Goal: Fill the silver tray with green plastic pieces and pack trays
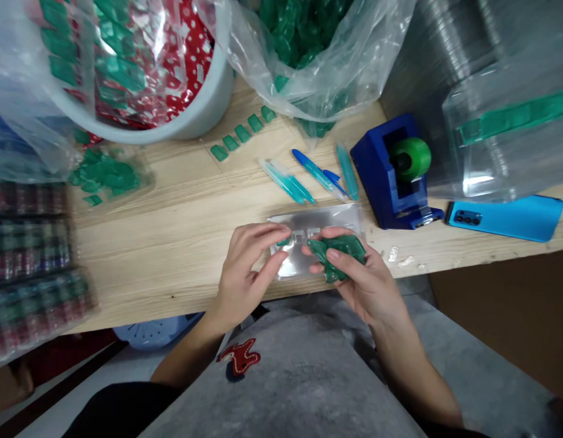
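Note:
A flat, shiny clear plastic sheet [324, 216] with small clear square shapes lies near the table's front edge. Over its left end is my left hand [247, 271], thumb and forefinger apart. A small green piece [283, 242] shows beside those fingertips; whether they touch it is unclear. My right hand [361, 277], above the sheet's right end, grips a clump of translucent green pieces [340, 252] under its thumb. Beyond the sheet, a slanting row of green pieces [242, 134] lies on the wooden table [181, 231].
Several pens [315, 170] lie past the sheet. Right of them stand a blue tape dispenser [377, 176] and a blue phone [504, 218]. Along the back are a round tub [217, 91] and a clear bag [354, 79] of green pieces. Packed goods [30, 255] fill the left side.

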{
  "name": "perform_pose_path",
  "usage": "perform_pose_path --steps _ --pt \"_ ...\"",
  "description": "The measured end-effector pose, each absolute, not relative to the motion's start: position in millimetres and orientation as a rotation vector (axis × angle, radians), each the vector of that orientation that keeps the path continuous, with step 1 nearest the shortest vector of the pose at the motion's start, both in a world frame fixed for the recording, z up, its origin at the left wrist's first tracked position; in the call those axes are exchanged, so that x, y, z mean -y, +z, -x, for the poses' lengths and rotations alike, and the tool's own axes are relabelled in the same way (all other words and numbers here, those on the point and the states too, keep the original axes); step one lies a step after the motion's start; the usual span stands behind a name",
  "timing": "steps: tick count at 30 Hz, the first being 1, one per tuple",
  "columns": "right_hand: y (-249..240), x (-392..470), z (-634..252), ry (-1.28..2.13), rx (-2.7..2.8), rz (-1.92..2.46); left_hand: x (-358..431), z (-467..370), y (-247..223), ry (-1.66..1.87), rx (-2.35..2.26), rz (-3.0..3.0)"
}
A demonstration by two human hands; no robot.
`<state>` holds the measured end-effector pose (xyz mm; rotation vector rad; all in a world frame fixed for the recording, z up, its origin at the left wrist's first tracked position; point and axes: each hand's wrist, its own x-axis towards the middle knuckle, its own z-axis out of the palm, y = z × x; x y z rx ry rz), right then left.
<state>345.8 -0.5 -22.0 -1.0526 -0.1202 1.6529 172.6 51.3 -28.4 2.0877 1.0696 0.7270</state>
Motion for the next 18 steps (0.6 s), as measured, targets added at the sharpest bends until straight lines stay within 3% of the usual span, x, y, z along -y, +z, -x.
perform_pose_path --steps 7,18 --pt "-21 12 -336 1.482 0.342 1.195 -47 -185 -14 0.646 -0.983 -2.06" --pt "-17 8 -324 1.706 -0.05 0.939 -37 -182 -14 0.753 -0.964 -2.114"
